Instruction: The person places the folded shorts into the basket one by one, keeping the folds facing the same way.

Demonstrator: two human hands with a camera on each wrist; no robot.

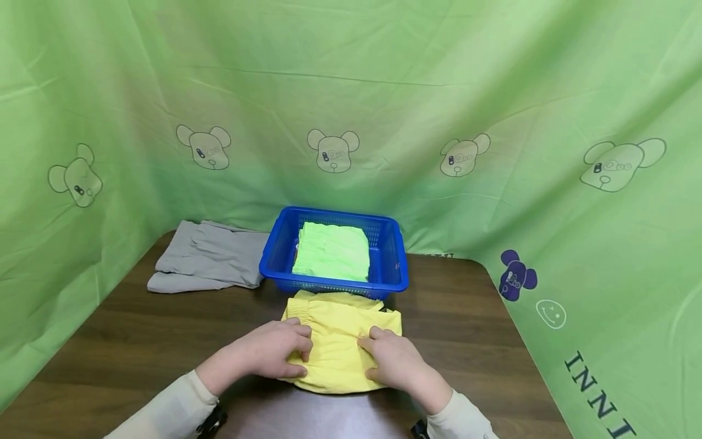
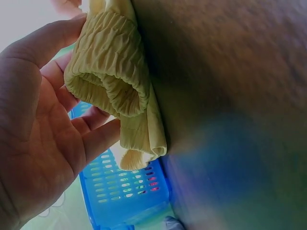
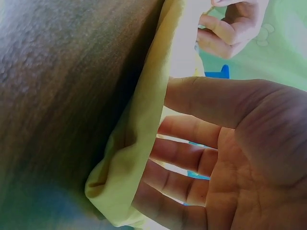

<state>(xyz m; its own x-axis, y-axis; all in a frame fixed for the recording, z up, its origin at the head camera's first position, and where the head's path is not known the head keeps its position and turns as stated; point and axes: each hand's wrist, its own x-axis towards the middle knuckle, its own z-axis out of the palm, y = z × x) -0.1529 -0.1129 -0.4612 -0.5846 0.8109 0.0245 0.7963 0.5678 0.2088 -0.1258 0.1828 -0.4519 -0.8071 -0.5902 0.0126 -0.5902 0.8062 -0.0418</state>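
A folded yellow garment [image 1: 334,347] with a gathered elastic waistband lies on the table, right in front of the blue basket. My left hand [image 1: 276,350] rests on its left side, fingers bent loosely and thumb near the front edge. In the left wrist view, the waistband [image 2: 112,62] shows rolled into a tube beside the thumb and fingers. My right hand [image 1: 397,360] touches the right side of the garment. Its fingers [image 3: 187,155] reach over the top with little bend in the right wrist view, and the thumb lies near the fold.
Behind the yellow garment stands the blue plastic basket [image 1: 404,268], holding a folded neon-green garment [image 1: 333,251]. A grey folded garment [image 1: 211,256] lies at the back left of the brown table [image 1: 460,329]. Green printed cloth [image 1: 384,73] hangs around the back and sides.
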